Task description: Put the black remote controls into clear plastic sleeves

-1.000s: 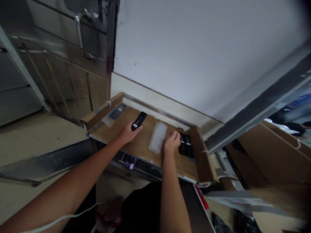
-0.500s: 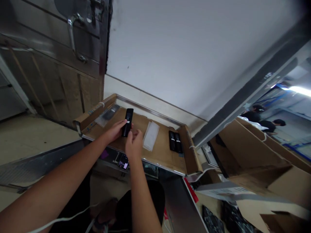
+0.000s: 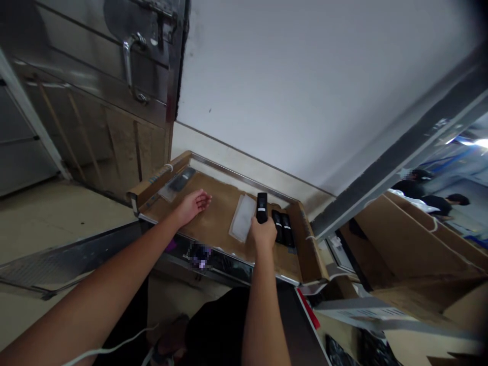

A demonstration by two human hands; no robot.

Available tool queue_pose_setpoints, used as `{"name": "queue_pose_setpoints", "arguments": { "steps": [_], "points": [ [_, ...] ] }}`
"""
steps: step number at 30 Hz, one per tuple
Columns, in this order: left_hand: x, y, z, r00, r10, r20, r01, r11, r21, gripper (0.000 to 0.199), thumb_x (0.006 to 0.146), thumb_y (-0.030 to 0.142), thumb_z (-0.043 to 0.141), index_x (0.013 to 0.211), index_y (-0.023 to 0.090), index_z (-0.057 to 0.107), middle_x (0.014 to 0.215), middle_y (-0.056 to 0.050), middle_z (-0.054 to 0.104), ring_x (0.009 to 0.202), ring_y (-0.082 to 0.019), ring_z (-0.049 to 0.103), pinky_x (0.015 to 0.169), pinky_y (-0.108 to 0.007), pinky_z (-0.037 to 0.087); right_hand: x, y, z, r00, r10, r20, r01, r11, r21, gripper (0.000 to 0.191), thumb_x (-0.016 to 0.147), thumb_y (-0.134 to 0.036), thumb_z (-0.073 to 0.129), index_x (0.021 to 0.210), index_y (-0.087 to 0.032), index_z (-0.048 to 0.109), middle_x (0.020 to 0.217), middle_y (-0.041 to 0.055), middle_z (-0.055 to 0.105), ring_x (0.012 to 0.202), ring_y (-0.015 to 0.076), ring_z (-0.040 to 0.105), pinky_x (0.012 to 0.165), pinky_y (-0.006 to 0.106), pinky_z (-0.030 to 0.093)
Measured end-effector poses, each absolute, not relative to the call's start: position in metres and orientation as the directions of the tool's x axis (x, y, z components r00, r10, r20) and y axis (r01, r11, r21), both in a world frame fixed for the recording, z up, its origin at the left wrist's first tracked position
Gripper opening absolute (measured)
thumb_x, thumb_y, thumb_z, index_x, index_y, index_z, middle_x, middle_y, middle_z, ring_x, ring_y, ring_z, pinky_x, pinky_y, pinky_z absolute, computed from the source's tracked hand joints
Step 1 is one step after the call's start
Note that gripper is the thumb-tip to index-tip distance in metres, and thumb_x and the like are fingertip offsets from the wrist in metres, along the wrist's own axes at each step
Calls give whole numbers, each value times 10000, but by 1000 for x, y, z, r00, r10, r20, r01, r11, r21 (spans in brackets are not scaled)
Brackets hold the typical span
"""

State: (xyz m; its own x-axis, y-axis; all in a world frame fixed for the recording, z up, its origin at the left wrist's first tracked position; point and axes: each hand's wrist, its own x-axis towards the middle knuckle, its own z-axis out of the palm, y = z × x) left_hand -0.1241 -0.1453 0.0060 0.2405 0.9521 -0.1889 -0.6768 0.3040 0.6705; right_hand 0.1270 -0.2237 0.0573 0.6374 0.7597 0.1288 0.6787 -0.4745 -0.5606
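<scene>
My right hand (image 3: 264,232) is closed round the lower part of a black remote-like device (image 3: 262,206) with a small white label. It is above the cardboard-lined tray (image 3: 215,216), just right of a stack of clear plastic sleeves (image 3: 243,217). Two similar black devices (image 3: 282,228) lie side by side to the right of that hand. Over the tray's left part, my left hand (image 3: 193,206) has its fingers apart and slightly curled, holding nothing. Beyond it, a dark device in a clear sleeve (image 3: 182,179) lies in the tray's back left corner.
A white wall (image 3: 259,96) rises behind the tray, with a metal door handle (image 3: 131,68) at the upper left. Large open cardboard boxes (image 3: 412,244) stand at the right. Two people in dark clothing (image 3: 436,203) are farther back.
The black device has moved right in my right hand, towards the two others. My left hand has let go of it and its fingers have opened. The view has shifted slightly.
</scene>
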Motion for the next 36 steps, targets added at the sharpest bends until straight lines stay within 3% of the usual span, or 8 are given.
{"name": "queue_pose_setpoints", "arguments": {
  "steps": [4,8,11,19,25,29,36],
  "points": [
    [-122,-147,6,218,962,-164,-659,269,703,95,881,195,589,844,136,653,859,-78,718,745,-147,666,691,-263,517,173,-226,38,687,723,63,648,-572,-503,425,857,-378,636,1135,-56,653,1025,239,701,977,362,678,828,384,510],
    [-122,-149,4,218,964,-149,-657,258,709,65,850,189,624,856,130,651,835,-72,707,716,-138,655,668,-256,511,175,-242,13,695,642,323,700,-501,-509,547,859,-322,634,1322,-53,520,1151,222,638,1071,332,630,921,361,475],
    [-123,-148,2,219,967,-134,-650,247,719,74,826,192,653,862,128,654,825,-67,701,696,-131,644,660,-254,506,172,-252,4,656,586,475,752,-460,-472,503,826,-245,639,1292,-80,546,1192,205,569,1074,313,608,930,338,463],
    [-122,-147,-4,195,977,-86,-624,191,758,119,791,221,698,852,129,655,820,-51,683,690,-114,624,647,-233,492,163,-246,11,611,688,392,791,-510,-339,407,883,-362,569,1254,-198,614,1249,143,510,874,255,663,710,343,511],
    [-122,-147,-3,202,976,-85,-616,194,763,119,777,201,704,852,124,654,821,-51,683,692,-112,625,647,-229,491,156,-225,8,500,762,411,865,-469,-181,476,932,-503,500,1271,-173,555,1174,160,532,845,273,674,660,353,527],
    [-122,-148,-1,180,977,-113,-620,202,759,103,773,189,697,843,127,653,806,-46,677,675,-111,619,633,-230,488,156,-212,10,549,750,369,833,-528,-166,395,943,-435,485,1200,-140,536,1057,147,566,828,282,684,666,370,538],
    [-123,-148,-2,176,979,-107,-623,195,758,85,784,176,685,849,128,657,809,-46,676,676,-109,615,635,-228,484,158,-220,9,567,732,378,818,-555,-153,316,923,-351,497,1136,-120,519,1067,161,546,797,268,694,644,339,542]
  ]
}}
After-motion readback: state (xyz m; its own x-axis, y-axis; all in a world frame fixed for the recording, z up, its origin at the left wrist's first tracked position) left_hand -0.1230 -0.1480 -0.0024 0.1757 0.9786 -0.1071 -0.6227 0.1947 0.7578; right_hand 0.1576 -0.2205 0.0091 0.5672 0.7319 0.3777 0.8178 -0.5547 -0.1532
